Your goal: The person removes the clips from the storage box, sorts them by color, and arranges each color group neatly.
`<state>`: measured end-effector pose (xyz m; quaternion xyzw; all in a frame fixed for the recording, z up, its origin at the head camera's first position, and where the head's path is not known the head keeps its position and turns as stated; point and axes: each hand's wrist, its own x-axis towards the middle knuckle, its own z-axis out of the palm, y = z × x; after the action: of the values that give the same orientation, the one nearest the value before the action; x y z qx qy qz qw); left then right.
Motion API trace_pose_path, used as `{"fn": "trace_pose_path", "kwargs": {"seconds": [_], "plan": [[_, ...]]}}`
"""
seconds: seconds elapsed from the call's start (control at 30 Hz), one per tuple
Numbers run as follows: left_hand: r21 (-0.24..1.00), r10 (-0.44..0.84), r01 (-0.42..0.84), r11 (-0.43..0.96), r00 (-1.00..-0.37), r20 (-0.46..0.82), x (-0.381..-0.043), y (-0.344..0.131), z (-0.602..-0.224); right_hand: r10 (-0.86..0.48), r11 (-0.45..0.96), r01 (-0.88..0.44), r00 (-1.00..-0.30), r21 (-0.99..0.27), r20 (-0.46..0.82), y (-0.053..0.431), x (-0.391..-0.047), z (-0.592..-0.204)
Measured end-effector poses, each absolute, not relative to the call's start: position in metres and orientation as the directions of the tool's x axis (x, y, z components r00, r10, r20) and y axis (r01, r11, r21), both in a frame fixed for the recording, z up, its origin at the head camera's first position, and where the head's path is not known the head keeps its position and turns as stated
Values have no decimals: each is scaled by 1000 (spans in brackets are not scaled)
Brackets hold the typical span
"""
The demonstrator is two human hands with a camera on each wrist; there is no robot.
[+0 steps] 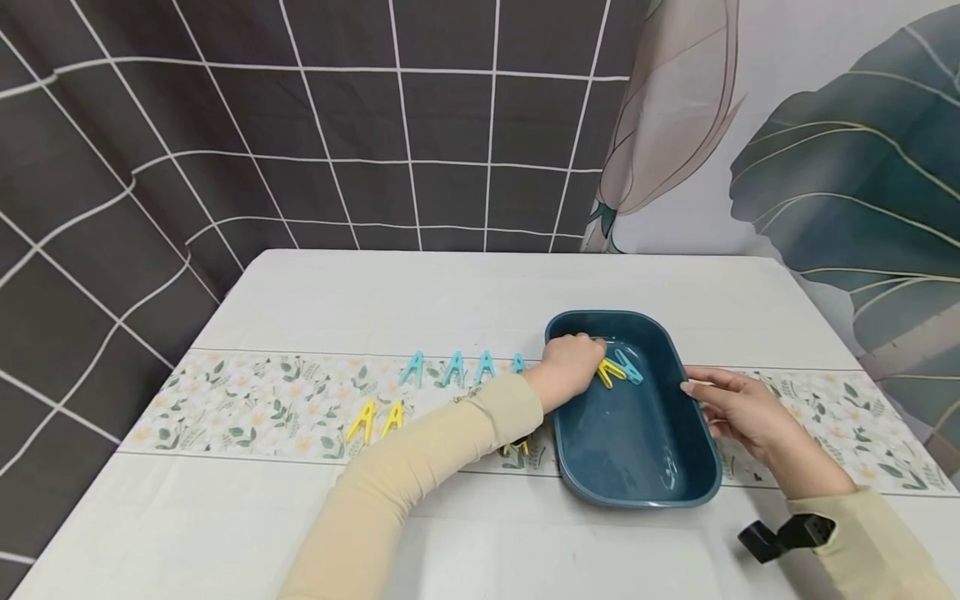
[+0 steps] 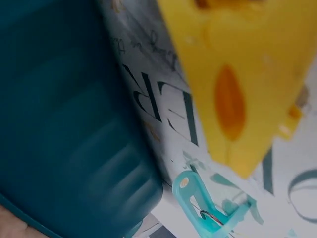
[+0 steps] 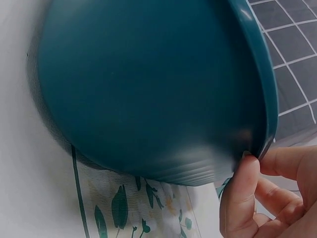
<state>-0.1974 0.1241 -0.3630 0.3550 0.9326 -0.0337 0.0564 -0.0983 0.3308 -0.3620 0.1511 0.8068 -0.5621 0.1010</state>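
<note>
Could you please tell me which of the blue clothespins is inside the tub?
It is the blue clothespin right beside a yellow clothespin in the tub; the other visible blue ones lie in a row on the table.

In the head view we observe bright, even illumination on the white table, with a small patch of glare on the floor of the blue tray and a soft shadow beside the right sleeve. In the left wrist view we record a dimmer exposure, with the yellow clip out of focus close to the lens and the turquoise clip rendered more sharply. In the right wrist view we note muted light, a highlight on the tray's rim, a diffuse sheen on its ribbed wall, and a dark shadow along its lower edge.
</note>
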Motion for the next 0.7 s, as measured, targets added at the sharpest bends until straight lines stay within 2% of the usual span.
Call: {"fn": "trace_pose_path", "kwargs": {"seconds": [0.33, 0.7], "plan": [[38, 690, 689, 724, -720, -76, -199, 119, -363, 138, 340, 368, -930, -865, -342, 329, -99, -363], [276, 737, 714, 643, -676, 30, -207, 109, -354, 148, 348, 367, -930, -863, -336, 329, -98, -363]]}}
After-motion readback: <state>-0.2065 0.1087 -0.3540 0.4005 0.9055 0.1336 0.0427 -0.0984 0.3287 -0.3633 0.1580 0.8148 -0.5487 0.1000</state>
